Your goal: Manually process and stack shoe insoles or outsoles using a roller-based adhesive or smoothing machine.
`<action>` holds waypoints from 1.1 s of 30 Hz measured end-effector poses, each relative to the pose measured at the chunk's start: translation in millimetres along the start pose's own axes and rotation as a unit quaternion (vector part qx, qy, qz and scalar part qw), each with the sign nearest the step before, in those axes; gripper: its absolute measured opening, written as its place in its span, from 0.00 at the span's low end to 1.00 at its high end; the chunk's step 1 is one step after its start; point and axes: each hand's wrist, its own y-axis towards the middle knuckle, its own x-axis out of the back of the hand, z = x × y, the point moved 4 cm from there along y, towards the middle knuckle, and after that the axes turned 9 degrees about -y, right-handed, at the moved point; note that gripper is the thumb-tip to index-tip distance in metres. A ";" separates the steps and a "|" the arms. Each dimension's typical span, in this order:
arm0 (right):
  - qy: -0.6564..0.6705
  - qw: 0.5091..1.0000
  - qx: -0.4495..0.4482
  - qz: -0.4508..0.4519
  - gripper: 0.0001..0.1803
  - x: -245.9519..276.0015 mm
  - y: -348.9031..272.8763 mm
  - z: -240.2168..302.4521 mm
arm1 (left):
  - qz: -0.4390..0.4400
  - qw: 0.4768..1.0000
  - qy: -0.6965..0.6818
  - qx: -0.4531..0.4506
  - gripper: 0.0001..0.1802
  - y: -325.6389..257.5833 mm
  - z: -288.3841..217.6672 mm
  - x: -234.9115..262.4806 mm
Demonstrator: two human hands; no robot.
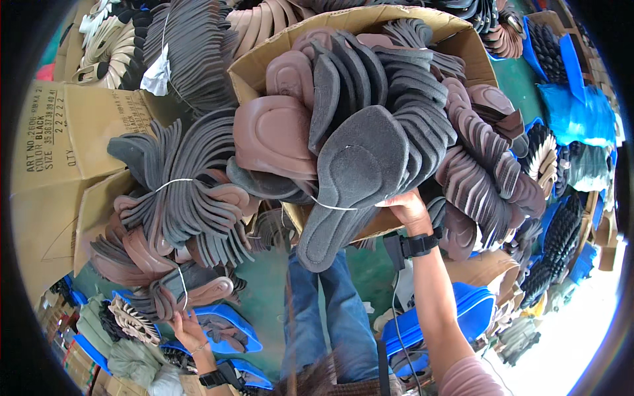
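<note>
Right hand [407,208], centre-right of frame: grip closed on the edge of a cardboard box [343,30] stuffed with grey and brown insoles; a big grey insole [353,178] hangs out just left of it. Left hand [188,330], lower left: fingers closed on a tied bundle of insoles [172,290], white string around it. More bundles [178,191] at mid-left. Blue bags [578,109] upper right.

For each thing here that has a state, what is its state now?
Cardboard box: open, flaps out, filled with insoles.
Grey insole bundle: tied with white string, sticking out of the box.
Right hand: gripping the bundle at the box edge.
Left hand: holding a tied bundle of brown and grey insoles.
Flat carton: lying unfolded.
</note>
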 end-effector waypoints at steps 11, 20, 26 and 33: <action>-0.025 0.999 0.044 0.000 0.41 -2.9 -4.1 -0.7 | -0.001 0.999 0.033 0.006 0.40 -1.8 -3.2 5.1; 0.001 0.998 0.052 -0.018 0.52 -26.4 -15.0 35.3 | -0.010 0.997 0.073 -0.034 0.41 -21.0 -12.1 -43.7; -0.140 0.975 0.166 -0.048 0.49 -85.4 -35.9 105.3 | 0.114 0.909 0.278 -0.287 0.41 23.9 -83.0 -75.6; -0.178 0.947 0.197 -0.178 0.44 -88.4 -64.7 122.7 | 0.017 0.920 0.264 -0.290 0.45 62.8 -51.9 -61.8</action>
